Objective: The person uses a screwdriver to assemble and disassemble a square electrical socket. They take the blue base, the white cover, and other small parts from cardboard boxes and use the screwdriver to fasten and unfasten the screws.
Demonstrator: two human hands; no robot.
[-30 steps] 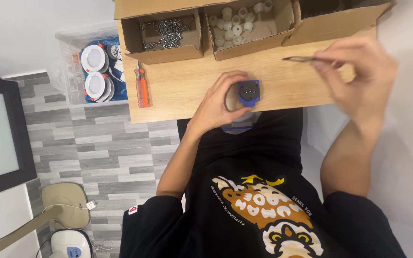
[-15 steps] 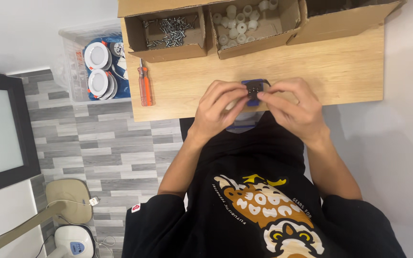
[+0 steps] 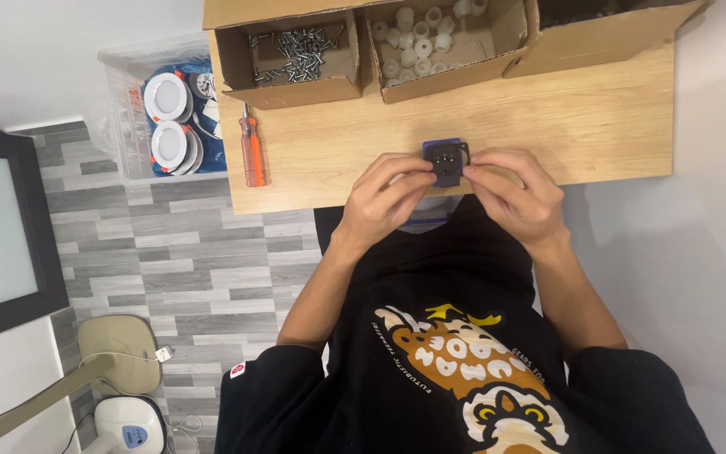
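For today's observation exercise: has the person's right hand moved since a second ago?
Yes. The right hand has come in from the far table edge to the small dark part at centre.

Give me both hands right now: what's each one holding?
Left hand: closed on the left side of the small dark square part with a blue edge.
Right hand: closed on the same part's right side.

Screwdriver point(image 3: 252, 151) on table point(image 3: 598, 109), beside boxes point(image 3: 296, 55)
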